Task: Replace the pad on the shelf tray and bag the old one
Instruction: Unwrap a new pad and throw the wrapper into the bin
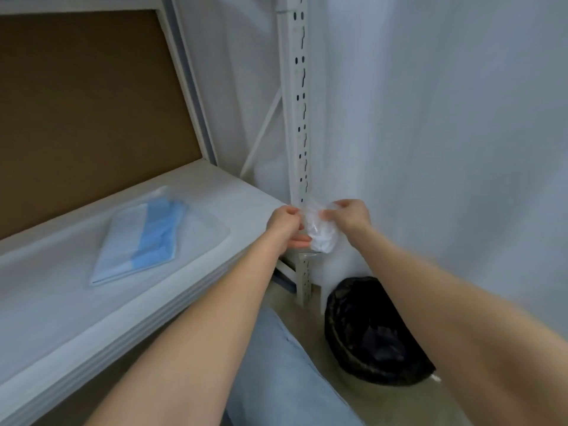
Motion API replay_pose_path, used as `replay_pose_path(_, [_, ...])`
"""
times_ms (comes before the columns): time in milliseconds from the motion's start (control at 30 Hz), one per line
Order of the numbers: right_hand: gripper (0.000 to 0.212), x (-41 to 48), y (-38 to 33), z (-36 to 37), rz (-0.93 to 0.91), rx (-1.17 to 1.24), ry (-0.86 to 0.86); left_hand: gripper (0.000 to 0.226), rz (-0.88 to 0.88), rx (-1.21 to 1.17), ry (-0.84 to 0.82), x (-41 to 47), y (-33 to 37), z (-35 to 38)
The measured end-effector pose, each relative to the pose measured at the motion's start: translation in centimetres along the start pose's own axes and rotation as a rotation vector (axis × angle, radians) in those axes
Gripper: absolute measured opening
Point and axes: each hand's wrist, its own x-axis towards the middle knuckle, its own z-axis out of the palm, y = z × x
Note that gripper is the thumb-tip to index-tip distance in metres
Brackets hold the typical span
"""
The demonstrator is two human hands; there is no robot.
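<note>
White curtain, slotted white shelf post, brown backboard; beige floor, black bin

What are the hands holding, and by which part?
A clear plastic bag with white material inside; left hand and right hand each pinch its top edge, one at either side.

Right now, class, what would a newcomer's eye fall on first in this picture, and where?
Both hands meet at the centre, the left hand and right hand pinching a clear bag with something white crumpled inside. To the left, a blue and white folded pad lies in a clear tray on the shelf. A black bin stands on the floor below right.
</note>
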Motion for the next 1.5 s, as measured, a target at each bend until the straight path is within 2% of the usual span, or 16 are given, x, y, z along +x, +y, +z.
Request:
replay_pose_path(167, [0.008,0.2,5.3,-3.3,0.035,-0.137,0.075,0.032,-0.061,0.09,-0.183,-0.8,-2.1,5.0])
replay_pose_path(267, [0.013,0.3,8.3,-4.9,0.073,-0.227,0.108,0.034,-0.099,0.159,-0.251,-0.8,-3.7,8.2])
replay_pose_path(400, [0.013,1.0,13.9,-6.4,0.159,-0.31,0.049,0.018,-0.192,0.215,-0.303,-0.4,-6.7,11.8])
replay_pose_path(500, [0.02,0.7,17.9,-6.8,0.213,-0.404,-0.018,0.012,-0.22,0.315,-0.278,0.2,-8.7,13.3])
replay_pose_path(667, [0.033,0.4,23.5,-5.6,0.318,-0.525,-0.107,0.017,-0.194,0.413,-0.129,3.0,-11.7,13.7])
replay_pose_path(767, [0.033,0.4,25.7,-4.3,0.36,-0.567,-0.2,0.018,-0.213,0.473,-0.059,4.3,-13.2,13.5])
replay_pose_path(833, [0.029,0.4,26.2,-3.5,0.371,-0.567,-0.276,0.031,-0.227,0.51,-0.047,5.1,-14.1,13.4])
replay_pose_path(900, [0.033,0.6,26.7,-2.7,0.385,-0.573,-0.35,0.037,-0.245,0.552,-0.04,5.9,-14.8,13.3])
replay_pose_path(1000, [0.042,0.6,27.5,-1.8,0.392,-0.619,-0.437,0.037,-0.276,0.597,-0.059,7.0,-15.8,13.2])
replay_pose_path(1100, [0.044,0.7,28.4,-1.1,0.382,-0.609,-0.499,0.036,-0.316,0.585,-0.077,8.0,-16.8,13.2])
replay_pose_path(1333, [0.053,1.7,30.4,0.0,0.409,-0.661,-0.625,0.054,-0.435,0.453,-0.074,8.7,-18.1,13.4])
replay_pose_path(1500, [0.054,2.2,31.7,0.6,0.391,-0.659,-0.709,0.05,-0.457,0.389,-0.103,9.3,-19.0,13.5])
